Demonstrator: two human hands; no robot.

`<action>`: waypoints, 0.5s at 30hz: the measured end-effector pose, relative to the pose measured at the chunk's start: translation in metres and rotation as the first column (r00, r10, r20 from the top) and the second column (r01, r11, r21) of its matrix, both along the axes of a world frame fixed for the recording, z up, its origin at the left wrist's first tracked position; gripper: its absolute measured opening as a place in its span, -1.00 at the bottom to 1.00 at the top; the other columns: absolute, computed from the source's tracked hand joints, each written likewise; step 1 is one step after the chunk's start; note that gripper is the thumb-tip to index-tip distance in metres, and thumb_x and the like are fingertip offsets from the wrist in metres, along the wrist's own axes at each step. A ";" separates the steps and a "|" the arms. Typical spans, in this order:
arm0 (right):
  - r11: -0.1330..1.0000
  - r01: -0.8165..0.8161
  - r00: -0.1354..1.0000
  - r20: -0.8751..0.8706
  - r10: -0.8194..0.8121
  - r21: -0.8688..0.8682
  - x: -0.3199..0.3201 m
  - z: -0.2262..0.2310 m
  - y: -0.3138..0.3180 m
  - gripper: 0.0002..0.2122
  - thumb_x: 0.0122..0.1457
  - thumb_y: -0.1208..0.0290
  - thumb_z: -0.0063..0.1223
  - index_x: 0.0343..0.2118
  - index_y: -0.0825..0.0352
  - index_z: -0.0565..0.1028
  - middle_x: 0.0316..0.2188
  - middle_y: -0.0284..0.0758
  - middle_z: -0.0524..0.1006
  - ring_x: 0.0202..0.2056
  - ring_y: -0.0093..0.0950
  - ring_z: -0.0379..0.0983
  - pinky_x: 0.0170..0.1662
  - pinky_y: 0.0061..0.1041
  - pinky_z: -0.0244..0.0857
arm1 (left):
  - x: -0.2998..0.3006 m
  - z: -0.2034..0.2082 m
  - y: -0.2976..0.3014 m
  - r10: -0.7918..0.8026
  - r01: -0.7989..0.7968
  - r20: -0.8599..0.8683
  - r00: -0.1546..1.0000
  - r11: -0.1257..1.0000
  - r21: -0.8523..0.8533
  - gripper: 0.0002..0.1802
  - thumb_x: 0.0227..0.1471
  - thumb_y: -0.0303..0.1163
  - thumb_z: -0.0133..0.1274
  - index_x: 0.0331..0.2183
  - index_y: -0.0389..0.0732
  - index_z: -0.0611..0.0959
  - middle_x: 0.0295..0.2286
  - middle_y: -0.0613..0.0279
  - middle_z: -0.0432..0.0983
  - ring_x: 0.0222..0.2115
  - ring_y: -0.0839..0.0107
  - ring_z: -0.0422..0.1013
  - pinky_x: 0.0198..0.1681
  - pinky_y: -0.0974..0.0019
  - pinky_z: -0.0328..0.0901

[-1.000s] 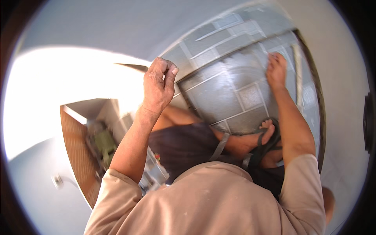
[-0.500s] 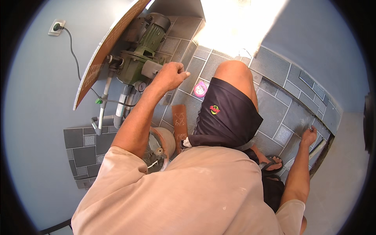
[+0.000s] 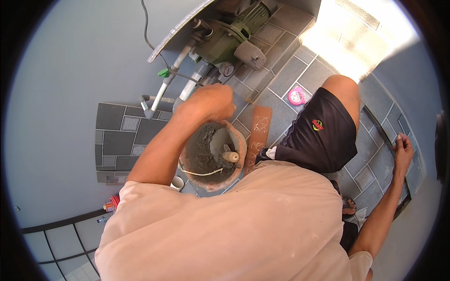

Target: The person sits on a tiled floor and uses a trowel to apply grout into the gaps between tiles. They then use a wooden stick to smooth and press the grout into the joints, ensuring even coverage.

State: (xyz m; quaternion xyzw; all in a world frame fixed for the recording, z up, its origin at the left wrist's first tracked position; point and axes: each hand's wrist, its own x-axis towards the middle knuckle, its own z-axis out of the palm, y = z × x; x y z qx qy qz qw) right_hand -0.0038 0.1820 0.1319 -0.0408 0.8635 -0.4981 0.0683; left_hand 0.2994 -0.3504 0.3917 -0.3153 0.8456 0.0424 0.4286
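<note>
My left hand (image 3: pixel 218 100) is closed in a loose fist over the far rim of a bucket (image 3: pixel 241 140); I see nothing in it, though its palm side is hidden. Wet grey mortar (image 3: pixel 201 150) fills the bucket. A trowel lies in the mortar, its light wooden handle (image 3: pixel 230 157) pointing up toward me. Out at the right, my right hand (image 3: pixel 403 150) hovers by the dark gap (image 3: pixel 382 129) along the floor's edge. Its fingertips are pinched together, and whatever they may hold is too small to make out.
A green water pump (image 3: pixel 220 44) with pipes stands at the far left, under a tilted board (image 3: pixel 180 30). Beside the bucket lies a brown tile strip (image 3: pixel 258 133). A pink tape measure (image 3: pixel 296 96) rests on the grey tiled floor, near my knee. A white cup (image 3: pixel 177 182) stands beside the bucket.
The view has swung left, bringing the bucket and its mortar into fuller sight. My left hand has moved from beside the pump to over the bucket. My right hand stays at the floor's edge.
</note>
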 end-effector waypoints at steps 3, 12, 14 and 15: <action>0.996 -0.079 0.995 0.058 0.076 0.046 0.006 0.005 -0.020 -0.76 0.31 0.22 0.21 -0.13 0.30 0.65 -0.37 -0.50 0.55 -0.40 -0.68 0.38 -0.29 -0.61 0.32 | 0.060 -0.005 -0.006 -0.154 0.156 -0.034 0.987 0.986 0.058 -0.66 -0.01 -0.20 0.33 -0.34 -0.33 0.77 -0.36 -0.15 0.68 -0.27 -0.08 0.62 -0.12 -0.03 0.45; 0.982 -0.188 0.977 0.114 0.183 0.034 0.012 -0.002 -0.041 -0.79 0.33 0.32 0.16 -0.11 0.34 0.62 -0.32 -0.45 0.59 -0.41 -0.66 0.41 -0.34 -0.59 0.35 | 0.150 -0.060 0.045 -0.055 0.154 -0.350 0.935 0.953 0.261 -0.57 -0.06 -0.22 0.40 -0.22 -0.29 0.65 -0.24 -0.07 0.65 -0.17 -0.14 0.56 -0.07 -0.05 0.42; 0.981 -0.193 0.979 0.060 0.195 -0.028 0.019 0.007 -0.060 -0.80 0.33 0.35 0.16 -0.12 0.36 0.63 -0.33 -0.44 0.59 -0.43 -0.66 0.40 -0.34 -0.59 0.35 | 0.160 -0.073 0.043 -0.095 0.266 -0.522 0.848 0.927 0.263 -0.62 -0.01 -0.21 0.35 -0.28 -0.30 0.65 -0.30 -0.09 0.65 -0.21 -0.16 0.55 -0.10 -0.07 0.42; 0.979 -0.197 0.980 0.031 0.199 -0.057 0.026 0.013 -0.073 -0.81 0.33 0.37 0.15 -0.12 0.37 0.63 -0.34 -0.43 0.59 -0.44 -0.66 0.40 -0.35 -0.59 0.34 | 0.163 -0.073 0.040 -0.106 0.270 -0.522 0.846 0.930 0.249 -0.63 0.01 -0.19 0.33 -0.29 -0.30 0.65 -0.34 -0.09 0.63 -0.25 -0.15 0.55 -0.14 -0.06 0.42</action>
